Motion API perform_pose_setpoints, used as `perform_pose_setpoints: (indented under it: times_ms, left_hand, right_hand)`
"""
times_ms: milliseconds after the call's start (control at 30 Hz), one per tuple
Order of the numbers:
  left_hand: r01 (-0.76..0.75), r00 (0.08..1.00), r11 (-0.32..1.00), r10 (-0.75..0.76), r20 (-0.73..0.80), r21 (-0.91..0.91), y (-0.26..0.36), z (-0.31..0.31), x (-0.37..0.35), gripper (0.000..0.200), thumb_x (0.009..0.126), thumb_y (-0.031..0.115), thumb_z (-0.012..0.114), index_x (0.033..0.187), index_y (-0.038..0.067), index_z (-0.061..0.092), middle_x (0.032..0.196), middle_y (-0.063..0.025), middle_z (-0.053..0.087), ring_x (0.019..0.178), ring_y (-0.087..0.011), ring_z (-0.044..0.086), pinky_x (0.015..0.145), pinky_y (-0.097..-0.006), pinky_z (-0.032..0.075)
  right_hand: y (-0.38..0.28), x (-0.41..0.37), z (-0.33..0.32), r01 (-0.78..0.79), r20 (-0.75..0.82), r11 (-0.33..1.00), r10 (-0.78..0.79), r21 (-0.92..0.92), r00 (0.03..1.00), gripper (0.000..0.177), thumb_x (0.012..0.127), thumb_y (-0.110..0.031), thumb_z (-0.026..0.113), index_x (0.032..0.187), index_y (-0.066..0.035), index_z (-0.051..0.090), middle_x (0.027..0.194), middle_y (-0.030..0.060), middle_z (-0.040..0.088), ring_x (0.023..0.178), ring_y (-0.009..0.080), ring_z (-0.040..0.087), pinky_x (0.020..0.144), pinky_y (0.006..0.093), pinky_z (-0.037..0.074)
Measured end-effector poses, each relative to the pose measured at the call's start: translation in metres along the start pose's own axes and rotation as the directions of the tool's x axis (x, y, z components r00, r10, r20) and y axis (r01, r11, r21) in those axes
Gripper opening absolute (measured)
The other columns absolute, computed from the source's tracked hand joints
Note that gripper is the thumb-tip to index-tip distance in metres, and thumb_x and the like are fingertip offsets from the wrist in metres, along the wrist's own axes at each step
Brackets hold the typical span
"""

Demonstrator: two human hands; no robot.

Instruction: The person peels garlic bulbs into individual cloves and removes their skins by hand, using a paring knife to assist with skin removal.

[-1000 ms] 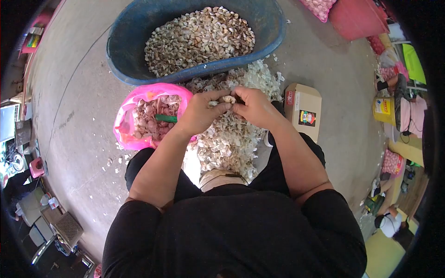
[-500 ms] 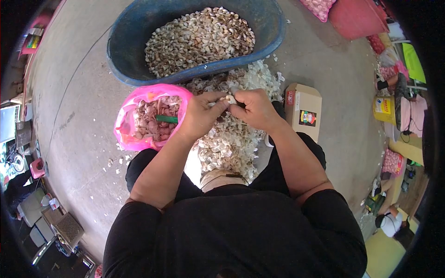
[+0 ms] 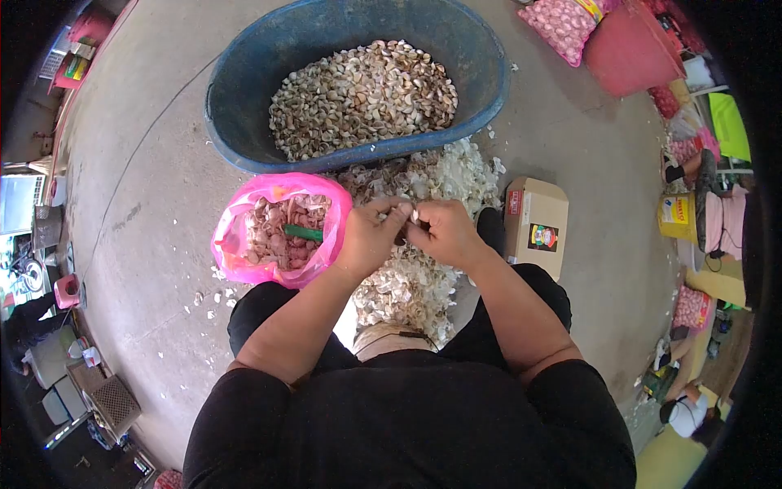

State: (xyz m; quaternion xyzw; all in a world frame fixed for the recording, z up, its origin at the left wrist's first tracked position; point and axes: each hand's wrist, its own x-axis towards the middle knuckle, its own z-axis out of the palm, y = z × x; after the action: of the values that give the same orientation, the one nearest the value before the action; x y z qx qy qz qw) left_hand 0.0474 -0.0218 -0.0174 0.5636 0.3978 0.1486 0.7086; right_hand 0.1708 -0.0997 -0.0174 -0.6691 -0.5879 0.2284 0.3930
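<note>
My left hand (image 3: 371,236) and my right hand (image 3: 448,232) meet above a heap of papery garlic skins (image 3: 411,281), fingertips pinched together. Between them shows a small pale garlic clove (image 3: 415,216), partly hidden by the fingers. Left of my left hand, a pink plastic bag (image 3: 228,257) stands with its mouth wide; reddish garlic pieces (image 3: 273,232) and a green object (image 3: 304,233) lie inside. Beyond both hands is a large blue tub (image 3: 236,122) holding many unpeeled garlic cloves (image 3: 366,98).
A cardboard box (image 3: 533,224) with a label sits on the concrete floor to my right. Farther off at upper right are a net sack of garlic (image 3: 558,28) and a red tub (image 3: 635,49). A yellow bucket (image 3: 676,216) and other people are along the right side.
The pinched hands stay together while the clove shows less between the fingers. The whole view has shifted, so the tub and bag sit slightly lower and farther right.
</note>
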Motion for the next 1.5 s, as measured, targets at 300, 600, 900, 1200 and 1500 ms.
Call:
perform_pose_setpoints:
  times_ms: [300, 600, 900, 1200, 1500]
  left_hand:
    - [-0.067, 0.997, 0.904, 0.076, -0.003, 0.423, 0.02, -0.007, 0.001, 0.032, 0.074, 0.025, 0.065, 0.092, 0.0, 0.059, 0.071, -0.008, 0.06, 0.063, -0.0137, 0.056, 0.058, -0.0235, 0.044]
    - [-0.109, 0.993, 0.975, 0.115, -0.022, 0.196, 0.016, -0.027, 0.012, 0.033, 0.076, 0.024, 0.06, 0.1, 0.003, 0.051, 0.08, -0.0107, 0.057, 0.072, -0.0168, 0.057, 0.057, -0.0301, 0.047]
    - [-0.053, 0.998, 0.851, 0.065, 0.005, -0.523, 0.011, -0.048, 0.022, 0.019, 0.085, 0.008, 0.044, 0.103, 0.002, 0.045, 0.093, -0.0074, 0.053, 0.083, -0.013, 0.052, 0.073, -0.0254, 0.042]
    - [-0.142, 0.99, 0.989, 0.142, -0.003, -0.035, 0.0, -0.025, 0.023, 0.021, 0.084, 0.013, 0.049, 0.101, 0.001, 0.045, 0.084, -0.0046, 0.055, 0.075, -0.0097, 0.051, 0.068, -0.0224, 0.043]
    - [0.125, 0.988, 0.916, -0.078, 0.136, -0.38, -0.002, -0.003, 0.019, 0.028, 0.088, 0.03, 0.039, 0.096, 0.005, 0.047, 0.077, -0.005, 0.053, 0.064, -0.0117, 0.051, 0.054, -0.024, 0.04]
  right_hand:
    - [0.022, 0.004, 0.019, -0.515, 0.446, -0.129, 0.7, 0.847, 0.558, 0.016, 0.083, -0.02, 0.043, 0.088, -0.005, 0.049, 0.076, 0.0068, 0.054, 0.063, 0.0182, 0.054, 0.056, 0.0337, 0.048]
    - [0.045, 0.036, 0.038, -0.213, 0.345, -0.386, 0.314, 0.898, 0.885, 0.025, 0.087, -0.024, 0.036, 0.102, -0.004, 0.041, 0.089, 0.01, 0.052, 0.08, 0.022, 0.053, 0.076, 0.0346, 0.045]
    - [0.003, 0.058, 0.018, -0.526, 0.248, 0.409, 0.561, 0.746, 0.79, 0.04, 0.085, -0.041, 0.04, 0.088, -0.003, 0.052, 0.072, 0.0088, 0.058, 0.066, 0.0175, 0.057, 0.06, 0.0269, 0.045]
    - [0.013, 0.03, 0.023, -0.401, 0.073, 0.752, 0.43, 0.523, 0.9, 0.025, 0.087, -0.028, 0.045, 0.079, -0.005, 0.052, 0.059, -0.0003, 0.048, 0.046, 0.0064, 0.043, 0.042, 0.0204, 0.036]
    - [0.0, 0.009, 0.009, -0.209, -0.163, 0.978, 0.207, 0.001, 0.965, 0.023, 0.083, -0.024, 0.049, 0.076, -0.002, 0.046, 0.061, 0.015, 0.051, 0.058, 0.0325, 0.051, 0.051, 0.0403, 0.038]
